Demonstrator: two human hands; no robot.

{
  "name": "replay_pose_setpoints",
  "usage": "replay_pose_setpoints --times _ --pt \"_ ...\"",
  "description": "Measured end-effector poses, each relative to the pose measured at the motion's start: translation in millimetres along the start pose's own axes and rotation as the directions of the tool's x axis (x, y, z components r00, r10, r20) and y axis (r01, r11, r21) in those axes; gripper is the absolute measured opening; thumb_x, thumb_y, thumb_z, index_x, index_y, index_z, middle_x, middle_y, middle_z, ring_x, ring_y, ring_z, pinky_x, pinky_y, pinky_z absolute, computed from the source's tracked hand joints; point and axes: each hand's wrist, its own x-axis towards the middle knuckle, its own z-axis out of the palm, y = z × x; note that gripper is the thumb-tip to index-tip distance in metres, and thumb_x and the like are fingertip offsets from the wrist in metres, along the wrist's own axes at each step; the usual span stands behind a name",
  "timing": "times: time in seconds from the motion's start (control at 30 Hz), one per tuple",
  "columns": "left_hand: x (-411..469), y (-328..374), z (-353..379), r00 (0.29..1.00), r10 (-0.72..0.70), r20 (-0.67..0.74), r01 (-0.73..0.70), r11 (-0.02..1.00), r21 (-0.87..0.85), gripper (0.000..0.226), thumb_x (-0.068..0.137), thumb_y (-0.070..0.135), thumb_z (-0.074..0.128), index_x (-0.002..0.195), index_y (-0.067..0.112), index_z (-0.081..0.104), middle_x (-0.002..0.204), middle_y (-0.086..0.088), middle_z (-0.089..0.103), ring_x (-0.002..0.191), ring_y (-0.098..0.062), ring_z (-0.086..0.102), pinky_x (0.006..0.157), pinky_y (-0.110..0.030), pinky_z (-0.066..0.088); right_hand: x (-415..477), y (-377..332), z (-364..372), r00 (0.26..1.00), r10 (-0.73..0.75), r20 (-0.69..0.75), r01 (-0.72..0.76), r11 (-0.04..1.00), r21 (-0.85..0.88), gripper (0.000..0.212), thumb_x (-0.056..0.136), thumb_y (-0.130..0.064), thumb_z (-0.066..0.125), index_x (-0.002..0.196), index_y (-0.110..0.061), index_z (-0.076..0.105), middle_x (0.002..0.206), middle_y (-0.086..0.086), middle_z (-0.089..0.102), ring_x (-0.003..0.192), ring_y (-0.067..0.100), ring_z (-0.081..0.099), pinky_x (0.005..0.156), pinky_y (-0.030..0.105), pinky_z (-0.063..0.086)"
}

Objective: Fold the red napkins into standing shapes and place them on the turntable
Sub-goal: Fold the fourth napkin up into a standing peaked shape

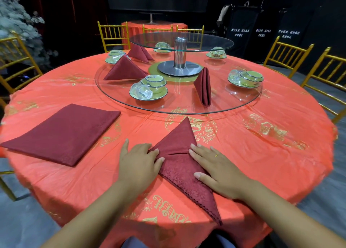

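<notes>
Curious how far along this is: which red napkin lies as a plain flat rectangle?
The napkin lying furthest left, apart from the left hand; every other one is folded to a point.

Near napkin (179, 171): dark red woven cloth, showing a matt face with a faint patterned sheen and a scalloped stitched edge.
Flat napkin (63, 135): the same red cloth, lying matt and finely textured.
Standing napkins (125, 70): red cloth, holding crisp creases.
Tablecloth (262, 154): a thin orange-red sheet, looking like plastic, shining and wrinkling, carrying metallic gold print.
Turntable (234, 101): clear glass, smooth, reflecting the light.
Upper tier (206, 42): clear glass, glinting along its rim.
Post (180, 51): brushed silver metal, gleaming softly.
Bowls (153, 82): glazed ceramic, shining glossily.
Chairs (288, 51): wearing a gold finish, glinting slightly.
</notes>
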Motion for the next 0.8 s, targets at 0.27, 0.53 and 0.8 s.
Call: replay_pose_setpoints --times 0.27,0.53,0.8 --pt "-0.4 -0.6 -4.2 0.989 0.088 -0.119 -0.091 0.996 -0.019 0.031 0.076 0.034 0.077 0.099 0.014 0.074 0.113 -0.009 0.069 0.108 -0.026 0.065 0.105 -0.065 0.026 1.1 -1.2 0.0 0.999 -0.003 0.052 0.003 1.000 0.000 0.070 0.092 -0.061 0.013 0.152 -0.025 0.005 0.157 -0.013 -0.007 0.144 0.002 -0.013 0.118 0.026 -0.008" --pt "11.9 25.6 -3.5 0.873 0.422 0.245 -0.400 0.906 -0.137 0.078 0.084 0.073 -0.002 0.152 0.034 0.004 0.160 0.008 -0.001 0.147 -0.010 -0.006 0.118 -0.043 -0.009 1.1 -2.1 -0.1 0.999 -0.005 0.052 0.005 1.000 0.010 0.074 0.089 -0.064 0.010 0.152 -0.023 0.010 0.156 -0.013 -0.003 0.144 0.002 -0.010 0.118 0.026 -0.005" --pt "1.3 -7.2 4.1 0.845 0.406 0.349 -0.365 0.914 -0.178 0.073 0.082 0.069 -0.002 0.148 0.038 -0.010 0.154 0.015 -0.019 0.142 -0.003 -0.021 0.114 -0.032 -0.017 2.6 2.0 0.7 0.997 -0.001 0.078 0.002 1.000 -0.018 0.074 0.088 -0.064 0.008 0.152 -0.027 0.007 0.158 -0.013 -0.003 0.144 0.003 -0.010 0.117 0.029 -0.009"
